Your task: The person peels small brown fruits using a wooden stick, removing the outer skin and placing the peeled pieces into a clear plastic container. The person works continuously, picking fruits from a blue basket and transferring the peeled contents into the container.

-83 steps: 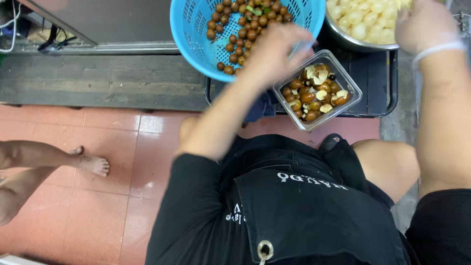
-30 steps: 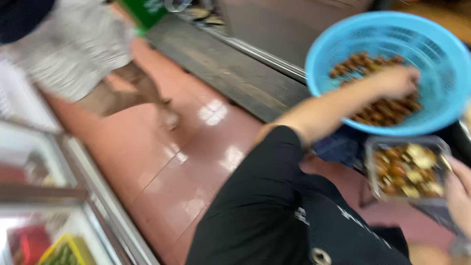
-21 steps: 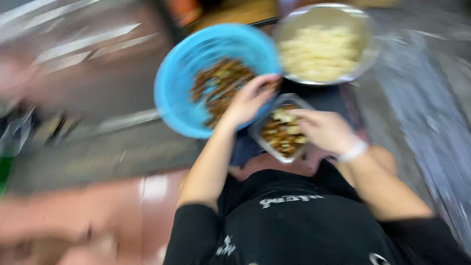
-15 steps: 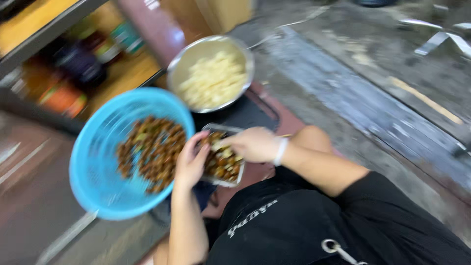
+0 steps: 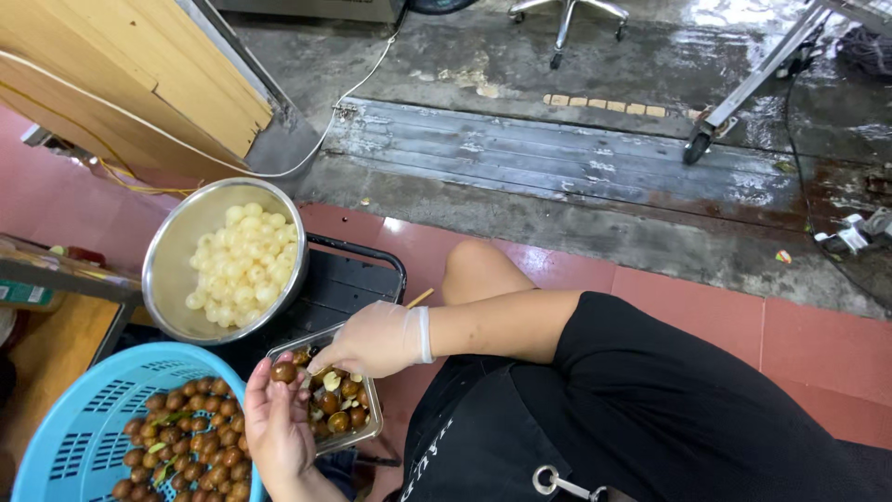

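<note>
My left hand [image 5: 277,428] is bare and holds a small brown round fruit [image 5: 283,372] at its fingertips, above the edge of a blue plastic basket [image 5: 70,437] full of the same brown fruits. My right hand [image 5: 376,339] wears a thin clear glove; its fingers are pinched right beside that fruit, and I cannot tell what they hold. Under both hands sits a small rectangular metal tray [image 5: 364,437] with brown shells and pale scraps. A round steel bowl [image 5: 177,256] of peeled whitish fruit stands just beyond.
The bowl and tray rest on a black crate [image 5: 358,279] with a raised handle. Red floor tiles [image 5: 725,316] lie to the right, a wet concrete strip [image 5: 576,158] farther off. Wooden boards [image 5: 121,65] lean at upper left. A chair base and a metal leg stand far away.
The view has swung round and steadied. My left hand has left the blue basket and now holds one brown fruit up; my right hand has come to meet it over the tray.
</note>
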